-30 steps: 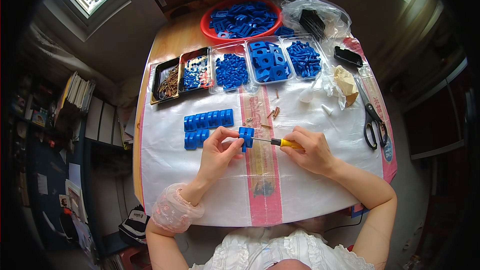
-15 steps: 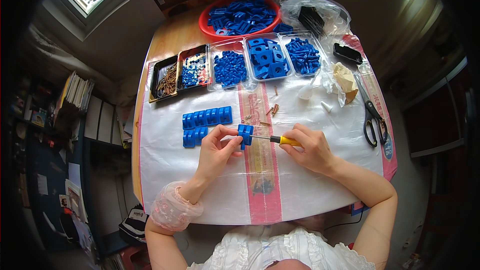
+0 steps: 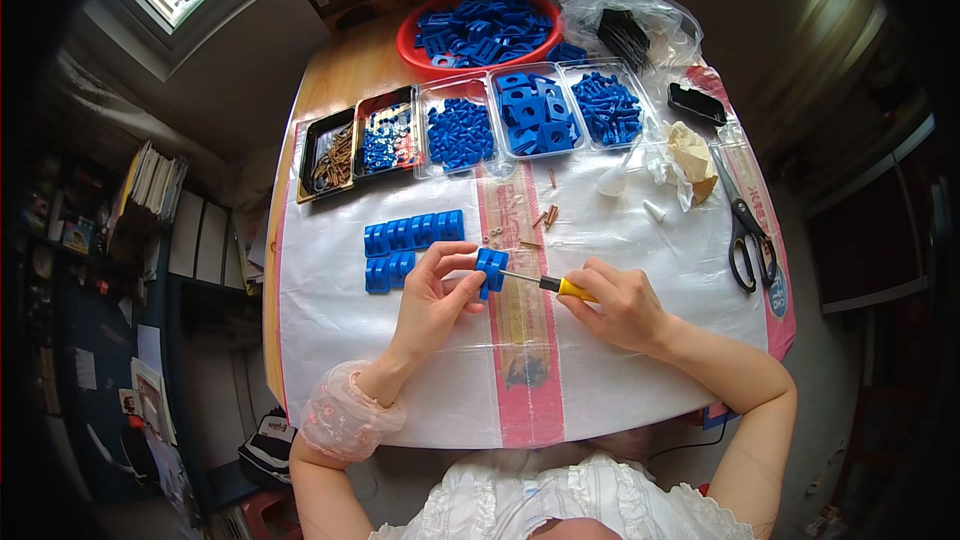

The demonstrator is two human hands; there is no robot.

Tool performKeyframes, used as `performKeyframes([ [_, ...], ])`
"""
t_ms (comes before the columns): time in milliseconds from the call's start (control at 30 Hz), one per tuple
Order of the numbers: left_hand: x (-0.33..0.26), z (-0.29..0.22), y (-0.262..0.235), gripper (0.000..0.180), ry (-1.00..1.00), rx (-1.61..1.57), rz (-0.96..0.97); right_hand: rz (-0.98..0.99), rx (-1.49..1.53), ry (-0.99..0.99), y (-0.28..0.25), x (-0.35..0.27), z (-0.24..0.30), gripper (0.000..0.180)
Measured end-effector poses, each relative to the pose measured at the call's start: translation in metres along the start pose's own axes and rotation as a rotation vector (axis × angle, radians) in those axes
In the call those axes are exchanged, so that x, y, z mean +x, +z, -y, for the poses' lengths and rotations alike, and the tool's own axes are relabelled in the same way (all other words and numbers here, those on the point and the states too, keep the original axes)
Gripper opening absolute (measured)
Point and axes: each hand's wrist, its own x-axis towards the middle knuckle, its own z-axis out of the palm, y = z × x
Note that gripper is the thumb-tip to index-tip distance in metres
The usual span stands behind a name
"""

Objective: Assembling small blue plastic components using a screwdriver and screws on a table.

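Note:
Between the fingers of my left hand (image 3: 437,292) is a blue plastic bracket (image 3: 490,272), held above the table. My right hand (image 3: 622,306) grips a screwdriver (image 3: 577,289) by its yellow and black handle. The metal shaft points left and its tip meets the bracket's right side; the exact contact is hidden. Left of my left hand, finished-looking blue brackets lie in two rows, a longer back row (image 3: 414,232) and a shorter front row (image 3: 389,272). Loose copper-coloured screws (image 3: 546,217) and small nuts (image 3: 492,237) lie just beyond the bracket.
Trays of screws (image 3: 334,162), small metal-and-blue parts (image 3: 388,138) and blue plastic pieces (image 3: 537,115) line the back. Behind them stands a red basin (image 3: 408,48) of blue parts beside a plastic bag (image 3: 672,25). Scissors (image 3: 745,240) and crumpled paper (image 3: 690,155) lie right.
My right hand has shifted slightly and its fingers have turned round the screwdriver handle, which tilts a little lower at the right. The left hand and bracket stay almost in place.

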Motion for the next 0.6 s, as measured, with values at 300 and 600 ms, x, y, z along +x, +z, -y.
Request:
performKeyframes([
  [300, 0.001, -0.005, -0.009, 0.037, -0.041, 0.077, 0.153, 0.009, 0.057, 0.088, -0.005, 0.003, -0.002, 0.020],
  [600, 0.002, -0.005, -0.012, 0.033, -0.096, 0.033, 0.162, 0.014, 0.060, 0.094, -0.007, 0.005, -0.003, 0.020],
])
